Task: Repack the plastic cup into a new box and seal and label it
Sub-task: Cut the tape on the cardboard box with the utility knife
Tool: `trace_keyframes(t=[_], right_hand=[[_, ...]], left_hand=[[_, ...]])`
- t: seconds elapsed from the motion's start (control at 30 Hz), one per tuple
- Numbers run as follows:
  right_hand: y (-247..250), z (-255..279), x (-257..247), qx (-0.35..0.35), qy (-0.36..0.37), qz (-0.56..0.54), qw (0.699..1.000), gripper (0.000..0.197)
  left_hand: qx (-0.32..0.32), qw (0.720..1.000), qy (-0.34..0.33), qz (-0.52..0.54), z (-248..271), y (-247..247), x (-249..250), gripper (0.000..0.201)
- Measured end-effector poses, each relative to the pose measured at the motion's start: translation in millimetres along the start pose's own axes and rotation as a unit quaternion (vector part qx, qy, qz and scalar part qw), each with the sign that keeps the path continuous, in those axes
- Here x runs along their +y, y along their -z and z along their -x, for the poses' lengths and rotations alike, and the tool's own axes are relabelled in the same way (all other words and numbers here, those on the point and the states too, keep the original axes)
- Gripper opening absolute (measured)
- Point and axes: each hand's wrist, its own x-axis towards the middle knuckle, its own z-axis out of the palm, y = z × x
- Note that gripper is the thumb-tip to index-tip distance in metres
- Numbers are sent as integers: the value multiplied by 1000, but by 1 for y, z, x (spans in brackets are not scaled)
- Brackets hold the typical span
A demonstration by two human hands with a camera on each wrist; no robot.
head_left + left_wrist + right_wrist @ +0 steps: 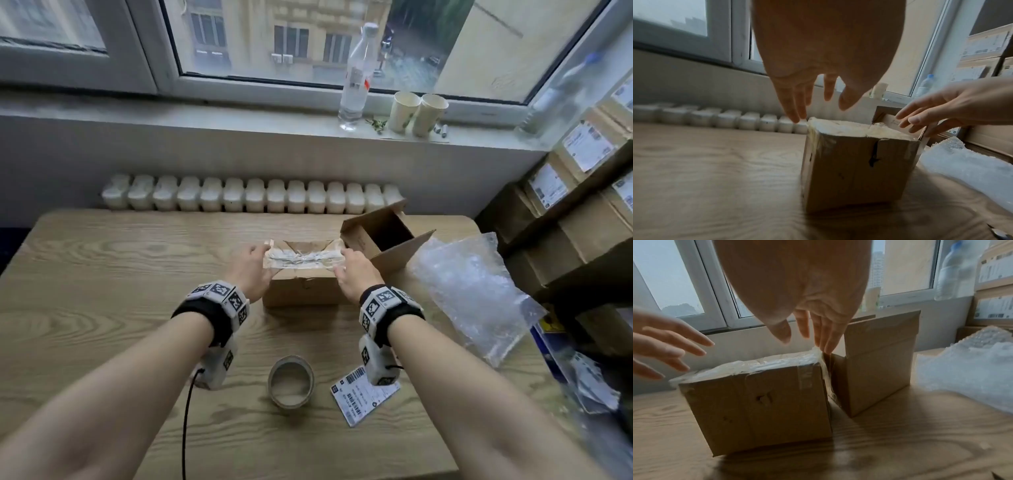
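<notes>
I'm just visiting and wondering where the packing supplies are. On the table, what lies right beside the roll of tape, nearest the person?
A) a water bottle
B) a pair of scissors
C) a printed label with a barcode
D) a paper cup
C: the head view shows the printed label lying flat on the table just right of the roll of tape.

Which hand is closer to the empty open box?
Right. The right hand is at the right end of the taped box, just beside the empty open box. The left hand is at the taped box's far left end.
</notes>
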Motion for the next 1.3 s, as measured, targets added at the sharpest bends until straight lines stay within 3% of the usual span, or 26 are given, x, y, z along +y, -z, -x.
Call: trace_keyframes(t=[0.27,0.5,0.73,1.0,1.17,1.3], right_hand=[[-11,-13,6,17,-52,-69,996,43],[-15,-16,12,46,-107,-171,978,43],[-27,-2,25,25,-125,-251,960,36],[-29,40,42,29,-132,-307,942,51],[-33,53,51,27,-131,-327,935,50],[-32,55,54,18,-126,-320,939,48]], left_hand=[[-29,980,74,185,-17,-35,-20,50],[17,935,128,331,-15,-43,-26,55],[33,921,130,366,14,-44,-24,55],[29,902,124,411,52,-56,-20,59],[33,905,134,402,63,-63,-16,58],[41,952,134,270,69,-60,-9,60]])
